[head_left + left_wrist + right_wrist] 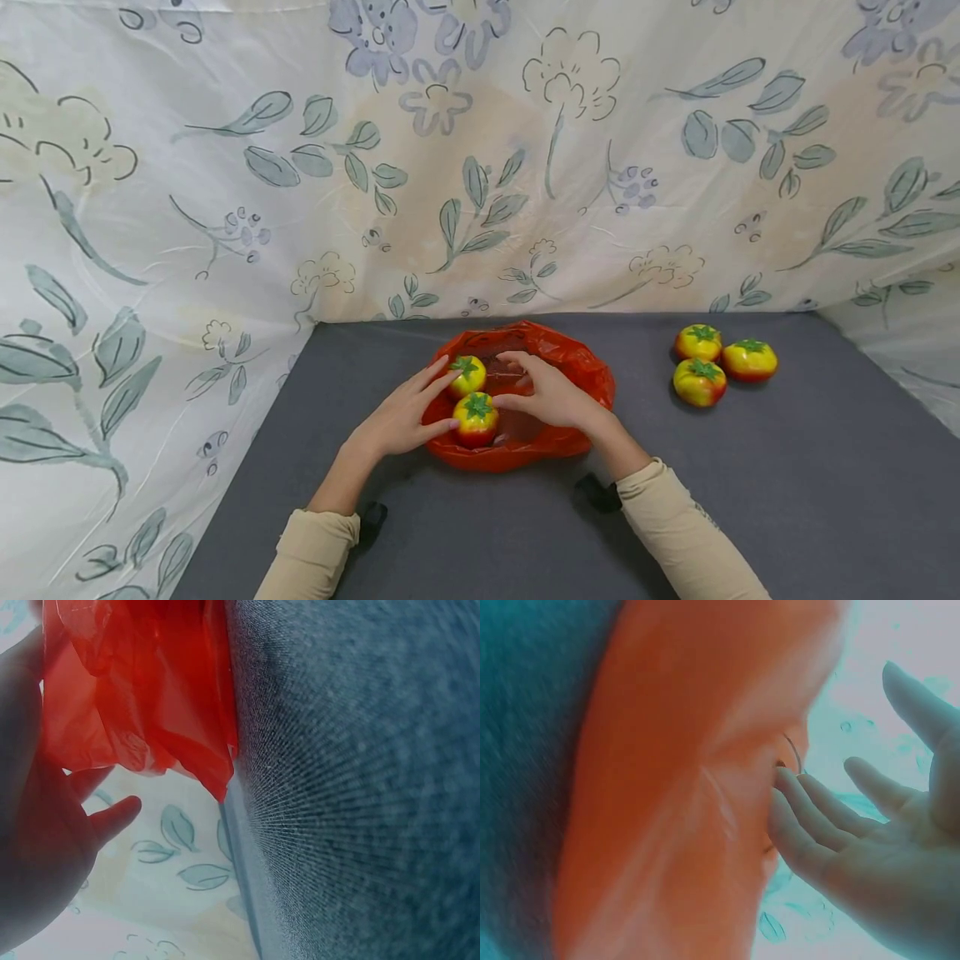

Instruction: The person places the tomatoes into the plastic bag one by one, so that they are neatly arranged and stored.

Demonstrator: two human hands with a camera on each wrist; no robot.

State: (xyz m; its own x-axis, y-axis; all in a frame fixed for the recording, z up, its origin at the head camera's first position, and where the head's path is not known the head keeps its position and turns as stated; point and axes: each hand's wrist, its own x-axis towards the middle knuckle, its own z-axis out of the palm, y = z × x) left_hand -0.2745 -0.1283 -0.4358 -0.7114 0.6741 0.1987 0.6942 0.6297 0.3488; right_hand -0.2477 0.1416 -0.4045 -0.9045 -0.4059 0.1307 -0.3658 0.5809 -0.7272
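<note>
A red plastic bag (592, 379) lies spread with its mouth upward on the grey table. Inside, at its left, sit two glossy tomatoes, yellow above and red below with green leafy caps: a back tomato (468, 377) and a front tomato (476, 419). My left hand (401, 417) reaches over the bag's left rim, fingers spread beside the back tomato and thumb tip close to the front one. From the right, my right hand (551, 396) hangs over the opening, fingers loosely bent and thumb tip near the front tomato. In both wrist views the bag's side partly hides the fingers.
Three more tomatoes (700, 382) stand grouped on the grey table (825, 483) to the right of the bag. A floral cloth (480, 167) hangs behind the table and along its left and right sides.
</note>
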